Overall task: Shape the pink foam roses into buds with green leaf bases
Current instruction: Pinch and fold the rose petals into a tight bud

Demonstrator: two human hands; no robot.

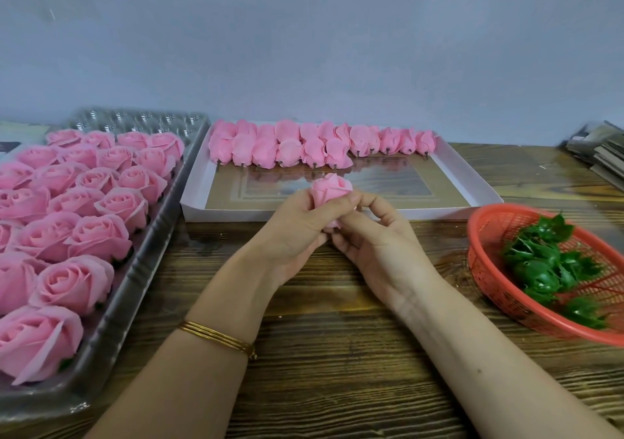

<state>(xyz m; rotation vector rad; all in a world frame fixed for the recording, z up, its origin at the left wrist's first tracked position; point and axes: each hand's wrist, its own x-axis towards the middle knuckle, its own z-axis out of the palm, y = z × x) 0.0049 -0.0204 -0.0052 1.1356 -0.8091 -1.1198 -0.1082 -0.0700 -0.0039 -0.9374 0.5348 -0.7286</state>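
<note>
Rose (332,187) juts above left grip (297,232) and right grip (374,239), both pinching its base.

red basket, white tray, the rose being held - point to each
red basket (496,229): head view, bare mesh wall on its left
white tray (236,215): head view, front wall
rose (331,187): head view, top petals

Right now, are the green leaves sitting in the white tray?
No, the green leaves lie in the red basket, apart from the white tray, which holds pink buds.
</note>
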